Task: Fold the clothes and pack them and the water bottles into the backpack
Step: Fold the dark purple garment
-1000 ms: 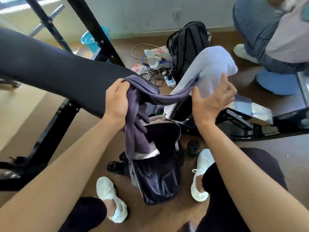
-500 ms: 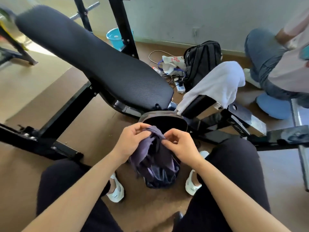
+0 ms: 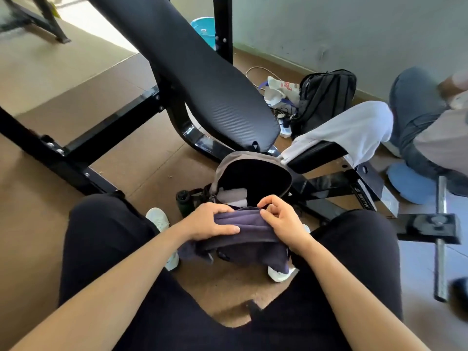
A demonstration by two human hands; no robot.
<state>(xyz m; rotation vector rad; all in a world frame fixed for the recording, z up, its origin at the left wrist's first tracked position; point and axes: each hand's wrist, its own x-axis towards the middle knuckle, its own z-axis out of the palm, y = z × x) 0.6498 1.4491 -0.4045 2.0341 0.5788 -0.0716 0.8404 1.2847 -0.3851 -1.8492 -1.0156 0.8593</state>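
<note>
A dark purple garment [image 3: 249, 230] lies bunched between my knees, just in front of the open backpack [image 3: 253, 171] on the floor. My left hand [image 3: 210, 222] lies over its left side with the fingers pressed along the fold. My right hand [image 3: 278, 219] pinches its upper right edge. Inside the backpack a folded grey cloth [image 3: 231, 196] shows. A dark water bottle [image 3: 186, 202] sits in the backpack's left side pocket. A white garment [image 3: 349, 130] hangs over the small bench pad behind the backpack.
A black weight bench [image 3: 197, 79] and its frame [image 3: 63, 153] cross the floor on the left. A second black backpack [image 3: 326, 97], a plastic bag [image 3: 281, 89] and cables lie by the wall. Another person [image 3: 430, 117] sits at the right by a blue cushion [image 3: 410, 183].
I have brought the purple garment down from the bench to between my knees and gathered it into a flatter bundle; both hands came together on it in front of the backpack.
</note>
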